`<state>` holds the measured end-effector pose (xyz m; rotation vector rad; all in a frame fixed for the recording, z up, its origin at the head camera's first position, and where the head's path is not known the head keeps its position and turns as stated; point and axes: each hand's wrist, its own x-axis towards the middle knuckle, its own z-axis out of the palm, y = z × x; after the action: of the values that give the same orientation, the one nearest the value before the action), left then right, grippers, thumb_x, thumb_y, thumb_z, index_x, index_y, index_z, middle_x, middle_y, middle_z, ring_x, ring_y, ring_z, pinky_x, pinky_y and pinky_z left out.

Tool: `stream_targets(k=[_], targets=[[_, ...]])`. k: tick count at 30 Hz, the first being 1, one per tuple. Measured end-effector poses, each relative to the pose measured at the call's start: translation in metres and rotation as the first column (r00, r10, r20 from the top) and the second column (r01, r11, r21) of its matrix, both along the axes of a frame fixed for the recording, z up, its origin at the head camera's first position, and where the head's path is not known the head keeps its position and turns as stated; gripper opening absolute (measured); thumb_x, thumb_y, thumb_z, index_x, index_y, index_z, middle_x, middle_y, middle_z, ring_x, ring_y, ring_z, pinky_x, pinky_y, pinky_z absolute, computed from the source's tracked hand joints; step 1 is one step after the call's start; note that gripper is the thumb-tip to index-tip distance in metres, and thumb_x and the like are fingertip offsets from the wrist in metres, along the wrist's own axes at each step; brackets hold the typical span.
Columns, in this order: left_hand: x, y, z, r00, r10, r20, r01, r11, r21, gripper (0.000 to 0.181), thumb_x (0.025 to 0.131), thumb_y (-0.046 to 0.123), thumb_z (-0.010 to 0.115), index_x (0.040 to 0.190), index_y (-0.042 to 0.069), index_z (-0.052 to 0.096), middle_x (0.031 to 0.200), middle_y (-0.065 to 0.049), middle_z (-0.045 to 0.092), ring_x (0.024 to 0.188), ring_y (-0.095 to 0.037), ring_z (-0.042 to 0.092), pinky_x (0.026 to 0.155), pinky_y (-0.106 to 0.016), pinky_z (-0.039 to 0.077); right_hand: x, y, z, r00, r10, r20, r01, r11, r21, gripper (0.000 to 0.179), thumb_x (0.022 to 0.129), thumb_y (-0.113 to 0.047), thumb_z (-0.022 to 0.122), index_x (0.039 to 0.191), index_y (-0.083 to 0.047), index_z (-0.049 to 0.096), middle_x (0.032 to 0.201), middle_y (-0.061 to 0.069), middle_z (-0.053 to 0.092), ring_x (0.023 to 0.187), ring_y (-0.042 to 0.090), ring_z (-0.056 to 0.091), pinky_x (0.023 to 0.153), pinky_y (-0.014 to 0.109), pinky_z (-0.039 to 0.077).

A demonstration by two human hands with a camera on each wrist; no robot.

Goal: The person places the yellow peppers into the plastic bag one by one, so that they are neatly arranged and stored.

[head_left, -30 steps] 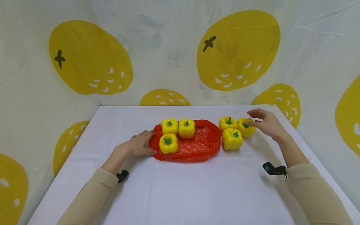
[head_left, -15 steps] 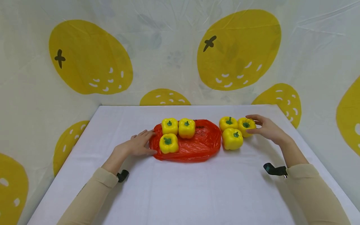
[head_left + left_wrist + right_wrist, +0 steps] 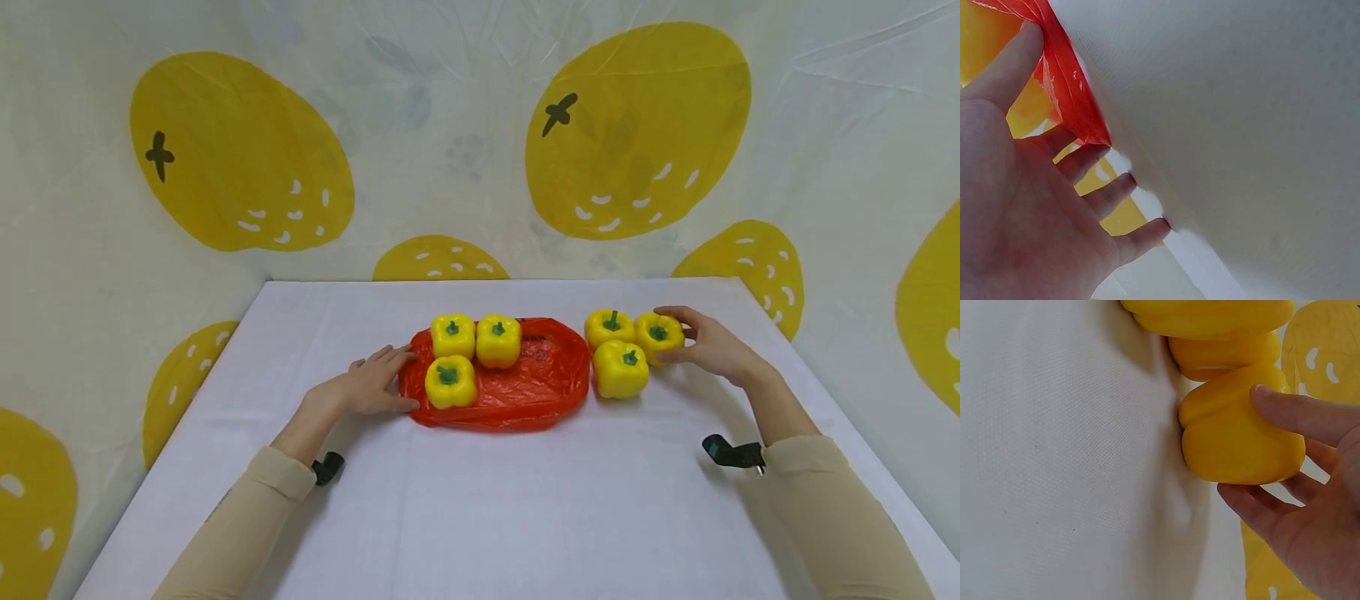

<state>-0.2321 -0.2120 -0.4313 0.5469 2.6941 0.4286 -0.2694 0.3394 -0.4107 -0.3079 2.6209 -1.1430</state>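
My right hand (image 3: 716,346) comes down, thumb and fingers now pinching the rightmost pepper (image 3: 658,344): it's held! | on the cloth (image 3: 487,508), beside two others (image 3: 619,375) | left hand (image 3: 367,386), fingers spread, touching the bag (image 3: 536,385)

Red bag (image 3: 536,387): thin plastic film, glossy, crinkled. Yellow peppers on the bag (image 3: 451,382): smooth, soft waxy shine. Yellow peppers right of the bag (image 3: 620,370): same finish (real skin or moulded plastic, cannot tell). White tablecloth (image 3: 495,517) under the bag: matt, fine weave visible. Backdrop (image 3: 450,83) behind the bag: printed sheet, smooth, lightly creased. Sleeves (image 3: 232,525) nearer than the bag: matt beige cloth.
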Motion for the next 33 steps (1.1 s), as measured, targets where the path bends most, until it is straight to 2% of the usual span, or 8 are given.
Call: stream_targets(k=[10,22,33], targets=[[-0.002,0.000,-0.001,1.000,0.003,0.007,-0.003,1.000,0.006,0.092,0.090,0.053,0.072,0.160,0.010,0.032,0.166,-0.017,0.027,0.152,-0.044,0.017,0.113,-0.075,0.016,-0.001,0.001,-0.005,0.998,-0.070,0.003,0.070,0.997,-0.014,0.093,0.091,-0.028,0.081,0.154,0.006,0.021,0.156,0.031,0.026,0.141,0.055,0.028,0.111,0.069,0.030],[-0.003,0.000,-0.003,1.000,0.010,0.014,-0.010,1.000,0.007,0.092,0.089,0.054,0.073,0.160,0.011,0.032,0.166,-0.016,0.026,0.152,-0.044,0.016,0.113,-0.075,0.016,0.004,0.002,-0.005,0.995,-0.095,-0.015,0.095,0.995,0.013,0.094,0.090,-0.033,0.081,0.152,0.007,0.023,0.153,0.032,0.030,0.138,0.053,0.032,0.110,0.069,0.033],[-0.002,0.000,-0.002,1.000,0.011,0.011,-0.011,1.000,0.003,0.093,0.089,0.055,0.073,0.160,0.010,0.033,0.166,-0.017,0.026,0.152,-0.044,0.016,0.114,-0.074,0.016,0.008,0.001,0.005,0.991,-0.121,-0.060,0.123,0.992,0.024,0.093,0.091,-0.033,0.081,0.152,0.007,0.024,0.153,0.034,0.030,0.135,0.053,0.033,0.108,0.070,0.034]])
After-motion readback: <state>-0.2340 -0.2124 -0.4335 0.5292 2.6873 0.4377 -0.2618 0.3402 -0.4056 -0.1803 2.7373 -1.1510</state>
